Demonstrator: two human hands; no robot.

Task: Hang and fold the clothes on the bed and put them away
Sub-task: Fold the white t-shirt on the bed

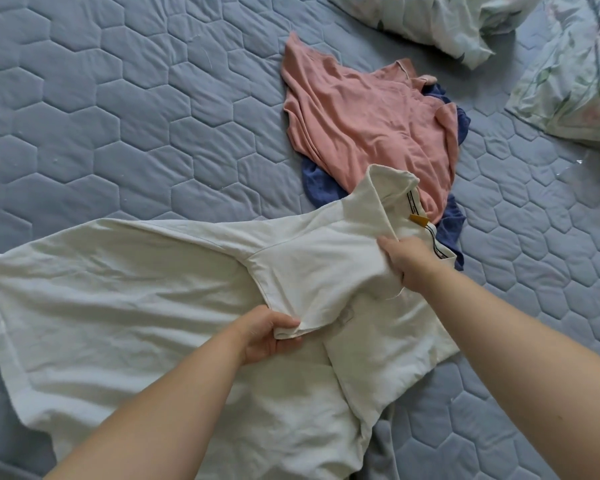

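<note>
One shirt (136,306) mid-fold, pink top (368,133) waited.
Left hand (269,336) pinched the sleeve (312,296), right hand (409,261) gripped, seemingly, the collar (385,195).

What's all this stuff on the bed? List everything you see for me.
white shirt: one, cream-white, spread across the near bed, collar to the right.
pink garment: one, pink, crumpled beyond the collar.
blue garment: at least one, blue, mostly under the pink garment.
quilted cover: one, grey-blue, beneath everything.
floral bedding: two bundles, pale green-white, top right.
left hand: one, grips the shirt's sleeve cuff.
right hand: one, grips the shirt beside the collar.
</note>
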